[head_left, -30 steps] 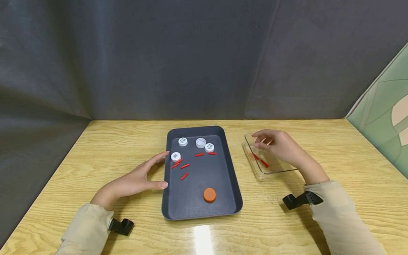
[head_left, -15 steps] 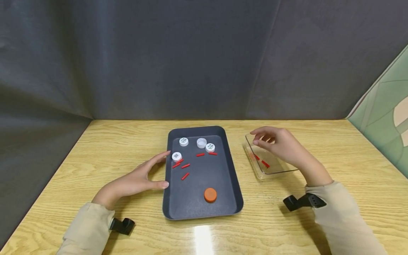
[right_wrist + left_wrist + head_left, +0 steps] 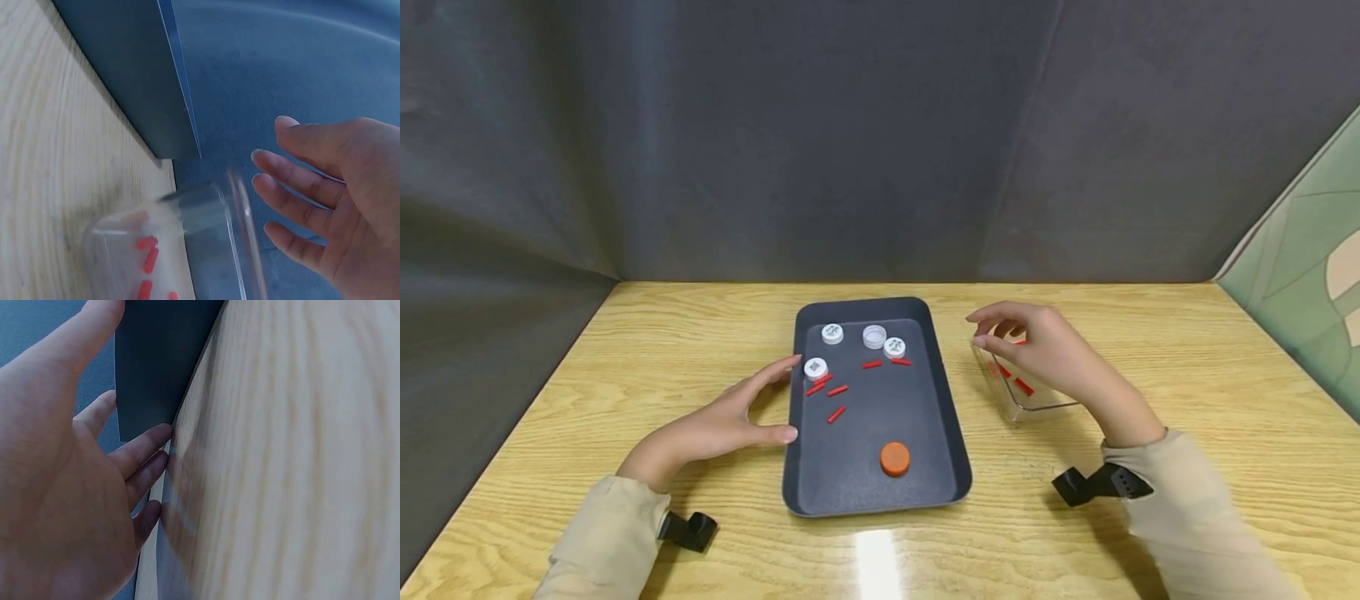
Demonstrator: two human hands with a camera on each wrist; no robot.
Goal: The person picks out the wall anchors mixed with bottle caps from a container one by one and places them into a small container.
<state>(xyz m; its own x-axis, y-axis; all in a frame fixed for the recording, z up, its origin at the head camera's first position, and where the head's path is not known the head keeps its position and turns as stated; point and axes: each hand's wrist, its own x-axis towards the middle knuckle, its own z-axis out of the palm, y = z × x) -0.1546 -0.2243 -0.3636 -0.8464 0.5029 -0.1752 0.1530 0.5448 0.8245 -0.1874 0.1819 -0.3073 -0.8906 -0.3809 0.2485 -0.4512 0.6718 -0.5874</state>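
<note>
My left hand (image 3: 718,427) rests with thumb and fingers spread along the left rim of a dark grey tray (image 3: 917,417). Over the left part of a clear rectangular container (image 3: 1048,407) hovers my right hand (image 3: 1037,346), its fingers loosely bent. The right wrist view shows nothing between its thumb and fingers. Inside the container lie several short red sticks (image 3: 1023,386), partly hidden by that hand in the head view. More red sticks (image 3: 837,414) are scattered in the tray's left and upper parts, near several white bottle caps (image 3: 832,333).
An orange bottle cap (image 3: 894,458) lies near the tray's front. The tray and container stand apart on a wood-grain table (image 3: 715,508). A dark padded partition (image 3: 865,150) rises at the table's back edge, with a green patterned panel (image 3: 1292,275) at right.
My right hand has moved left across the container toward the tray, uncovering a bit of red behind its fingers. My left hand stays at the tray's rim.
</note>
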